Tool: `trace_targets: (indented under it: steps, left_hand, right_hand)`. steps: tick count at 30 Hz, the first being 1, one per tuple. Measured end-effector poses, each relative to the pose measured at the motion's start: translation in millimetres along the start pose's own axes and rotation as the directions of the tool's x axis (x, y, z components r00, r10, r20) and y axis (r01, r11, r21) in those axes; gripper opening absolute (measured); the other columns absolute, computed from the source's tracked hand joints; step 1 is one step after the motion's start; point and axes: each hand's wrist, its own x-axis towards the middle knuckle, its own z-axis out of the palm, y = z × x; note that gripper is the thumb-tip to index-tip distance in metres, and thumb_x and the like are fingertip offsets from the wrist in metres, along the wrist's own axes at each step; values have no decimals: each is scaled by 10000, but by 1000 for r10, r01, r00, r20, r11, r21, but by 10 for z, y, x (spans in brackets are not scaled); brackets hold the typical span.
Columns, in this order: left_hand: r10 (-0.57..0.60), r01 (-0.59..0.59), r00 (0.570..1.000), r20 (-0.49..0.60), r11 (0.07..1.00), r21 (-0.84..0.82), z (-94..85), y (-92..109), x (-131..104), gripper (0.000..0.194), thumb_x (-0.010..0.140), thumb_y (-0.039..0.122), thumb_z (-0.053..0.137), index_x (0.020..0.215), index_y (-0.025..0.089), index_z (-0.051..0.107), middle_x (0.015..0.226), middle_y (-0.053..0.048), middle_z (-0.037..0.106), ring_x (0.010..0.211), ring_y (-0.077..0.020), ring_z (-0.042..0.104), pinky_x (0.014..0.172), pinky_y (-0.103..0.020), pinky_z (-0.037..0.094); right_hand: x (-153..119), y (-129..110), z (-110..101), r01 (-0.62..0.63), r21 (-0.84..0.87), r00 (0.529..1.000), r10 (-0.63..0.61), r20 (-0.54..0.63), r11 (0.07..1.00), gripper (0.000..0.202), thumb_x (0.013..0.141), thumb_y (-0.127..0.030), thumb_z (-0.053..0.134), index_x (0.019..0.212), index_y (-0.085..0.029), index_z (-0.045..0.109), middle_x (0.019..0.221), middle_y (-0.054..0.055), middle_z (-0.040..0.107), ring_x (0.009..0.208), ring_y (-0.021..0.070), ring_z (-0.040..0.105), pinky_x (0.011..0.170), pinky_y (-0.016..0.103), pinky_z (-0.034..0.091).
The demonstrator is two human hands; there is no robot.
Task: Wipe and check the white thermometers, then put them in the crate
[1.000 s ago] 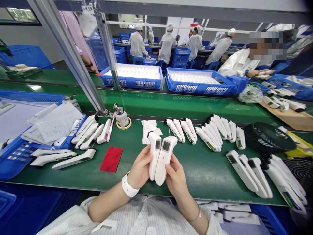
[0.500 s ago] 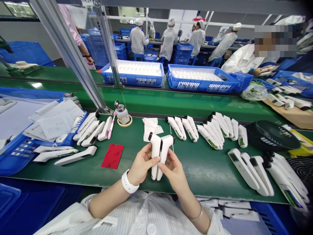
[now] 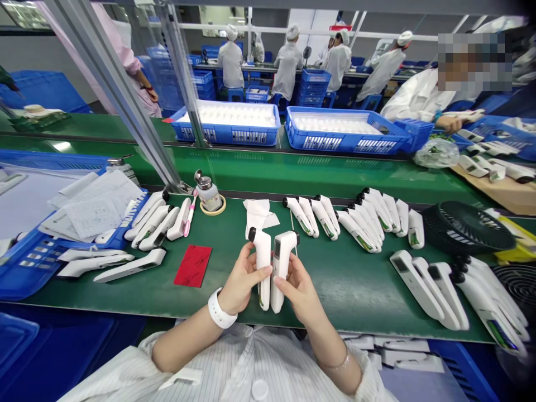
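Two white handheld thermometers are held upright side by side above the green table. My left hand (image 3: 242, 283) is closed on the left thermometer (image 3: 263, 253), whose black tip points left. Around the right thermometer (image 3: 282, 254), which shows a small dark screen and a tip pointing right, the fingers of my right hand (image 3: 298, 283) are closed. A narrow gap parts their upper halves. Behind them lies a crumpled white tissue (image 3: 257, 216). The red card (image 3: 193, 266) is flat on the table, left of my hands.
More white thermometers lie in rows at the right (image 3: 360, 229) and left (image 3: 153, 223). A pump bottle (image 3: 208, 192) stands near the metal post. Blue crates (image 3: 343, 139) line the far shelf. A black fan (image 3: 469, 226) is at the right; people in white work beyond.
The two thermometers have moved apart at the top. The right one has turned, so its screen now shows. At the upper right, a co-worker's hands have shifted.
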Motion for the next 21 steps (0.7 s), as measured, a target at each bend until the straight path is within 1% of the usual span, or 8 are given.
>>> trace_targets:
  steps: [3, 7, 9, 12, 14, 16, 19, 21]
  left_hand:
    - [-21, 20, 998, -64, 1000, -12, -18, -7, 6, 688, 695, 197, 727, 1244, 279, 322, 967, -17, 629, 794, -125, 606, 740, -260, 468]
    - [-27, 25, 995, -92, 999, -22, -27, -27, 16, 728, 690, 192, 730, 1279, 296, 315, 960, 3, 607, 792, -112, 600, 713, -226, 455]
    - [-27, 26, 997, -71, 999, -23, -25, -38, 13, 631, 693, 190, 726, 1223, 278, 396, 967, 4, 594, 823, -123, 602, 721, -231, 456]
    - [-22, 23, 999, -39, 1000, 19, -9, -57, -1, 376, 693, 193, 724, 1019, 199, 537, 912, 0, 596, 818, -123, 592, 736, -237, 455]
    - [-20, 21, 999, -29, 999, 25, 15, -75, -10, 340, 677, 191, 735, 969, 182, 560, 917, -10, 609, 861, -139, 588, 788, -257, 451]
    - [-42, 42, 999, -18, 999, -4, 44, -98, -18, 444, 656, 186, 749, 1049, 198, 543, 993, -29, 621, 947, -172, 583, 850, -291, 442]
    - [-77, 77, 997, 0, 996, -40, 54, -128, -25, 577, 639, 178, 760, 1149, 213, 493, 1085, -50, 617, 993, -194, 581, 882, -319, 440]
    - [-56, 55, 998, -25, 998, -27, 9, -127, -29, 578, 639, 176, 761, 1150, 210, 493, 1062, -46, 628, 962, -181, 593, 863, -308, 451]
  right_hand:
    - [-3, -12, -14, 6, 16, 1000, -6, -30, 1000, 501, 721, -287, 686, 1176, -287, 477, 1174, 34, 590, 1044, 204, 569, 940, 387, 447]
    - [-7, 15, -26, -21, 50, 1000, 22, -14, 999, 522, 720, -278, 677, 1195, -298, 462, 1119, 30, 607, 964, 202, 595, 900, 390, 468]
    - [-13, 25, -17, -28, 72, 999, 29, -18, 997, 521, 718, -278, 677, 1194, -303, 467, 1128, 27, 604, 977, 203, 591, 902, 388, 469]
    - [-14, 46, -2, -16, 76, 999, 19, -44, 997, 511, 734, -307, 669, 1202, -317, 465, 1155, 18, 600, 1048, 210, 571, 949, 394, 442]
    - [-10, 83, 7, 13, 8, 998, -13, -69, 1000, 494, 766, -355, 640, 1223, -319, 458, 1201, 18, 583, 1103, 217, 547, 988, 397, 409]
    - [-5, 141, 24, 44, -133, 989, -61, -132, 990, 453, 819, -416, 565, 1245, -306, 457, 1250, 27, 554, 1148, 223, 517, 1015, 396, 379]
    - [7, 222, 61, 76, -373, 962, -167, -216, 925, 431, 890, -456, 419, 1277, -270, 455, 1273, 60, 512, 1183, 226, 474, 1024, 399, 355]
    - [48, 230, 75, 135, -495, 959, -239, -153, 859, 413, 918, -429, 354, 1276, -257, 468, 1219, 76, 513, 1154, 219, 477, 1001, 391, 369]
